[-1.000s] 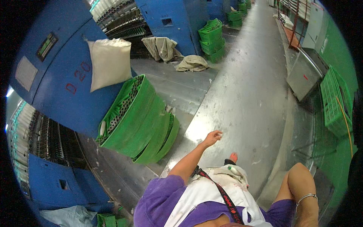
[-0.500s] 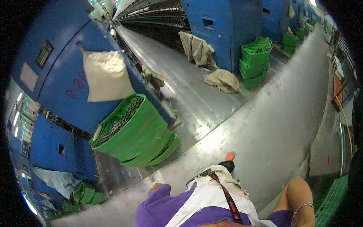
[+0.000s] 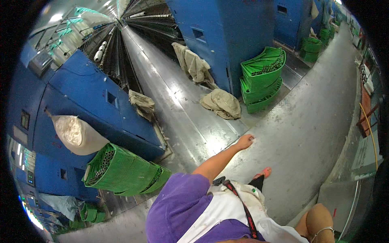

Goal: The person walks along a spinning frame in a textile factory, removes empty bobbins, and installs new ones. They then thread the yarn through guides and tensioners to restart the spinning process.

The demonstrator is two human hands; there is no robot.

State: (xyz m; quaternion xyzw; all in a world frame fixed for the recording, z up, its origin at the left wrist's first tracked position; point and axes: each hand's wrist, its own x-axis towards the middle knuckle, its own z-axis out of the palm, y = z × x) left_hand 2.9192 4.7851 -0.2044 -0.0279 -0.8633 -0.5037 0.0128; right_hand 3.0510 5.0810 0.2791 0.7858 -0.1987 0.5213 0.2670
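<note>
My left arm reaches forward from a purple sleeve (image 3: pixel 178 198). My left hand (image 3: pixel 244 142) hangs over the grey floor with its fingers loosely curled; I see nothing held in it. The beige cloth bundle (image 3: pixel 221 104) on the floor is the nearest thing, well beyond the fingers and apart from them. Of my right arm (image 3: pixel 319 218) only a bent part with a bracelet (image 3: pixel 324 230) shows at the lower right; the right hand is out of the picture. I wear a white apron (image 3: pixel 219 212) with a dark strap, and one foot (image 3: pixel 264 173) in a sandal is ahead.
Stacked green crates (image 3: pixel 263 77) of tubes stand by a blue machine cabinet (image 3: pixel 243 36). More green crates (image 3: pixel 129 170) are at left, under a white sack (image 3: pixel 77 133) of fluffy fibre. An aisle (image 3: pixel 162 77) runs between spinning machines. At right lies a yellow hose (image 3: pixel 369 133).
My left arm has swung forward, bringing the hand well into view. The view has shifted along the walkway, and the machine aisle now opens more directly ahead.
</note>
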